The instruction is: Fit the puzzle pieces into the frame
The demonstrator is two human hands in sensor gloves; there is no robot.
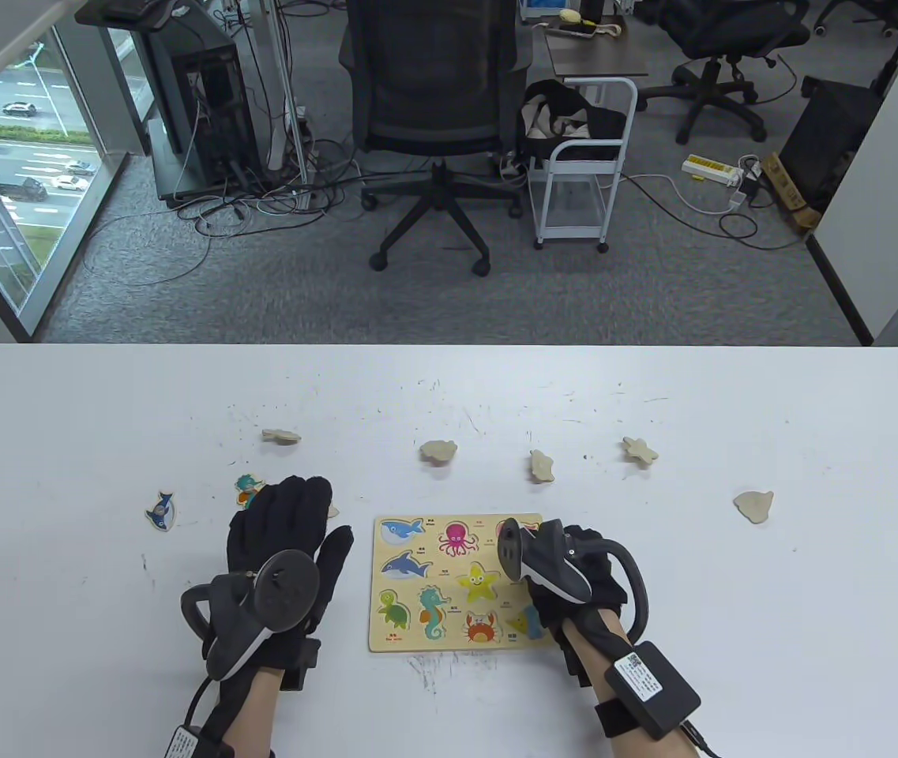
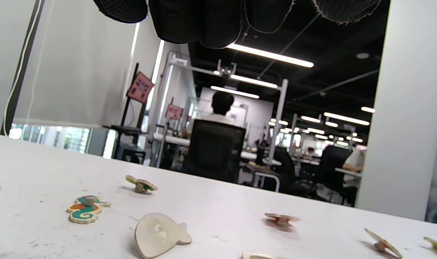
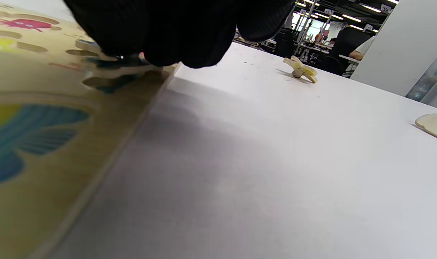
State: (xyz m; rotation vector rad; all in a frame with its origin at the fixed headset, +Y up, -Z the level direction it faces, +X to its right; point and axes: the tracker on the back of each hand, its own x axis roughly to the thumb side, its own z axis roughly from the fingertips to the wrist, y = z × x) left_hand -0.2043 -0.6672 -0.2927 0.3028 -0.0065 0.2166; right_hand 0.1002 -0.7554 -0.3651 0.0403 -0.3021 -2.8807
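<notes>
I see the frame (image 1: 449,580) on the scuffed white surface (image 1: 654,395), pieces (image 1: 438,450) scattered beyond; grey carpet, a chair (image 1: 429,118), cables behind. Left hand (image 1: 283,545) flat, fingers straight; right hand (image 1: 575,584) fingers curled at the frame's right edge; grip unclear.

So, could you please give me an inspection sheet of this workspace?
Surface: white table, scuffed and speckled.
Job's things: puzzle frame in front; loose pieces scattered, several face down, shark piece and seahorse piece face up.
Clutter: nothing seen.
Grippers: left hand flat beside the frame; right hand on the frame's right edge, fingers on a piece.
Cables: glove leads at the wrists; tangle on the floor.
Surroundings: office chair, white cart, window.
</notes>
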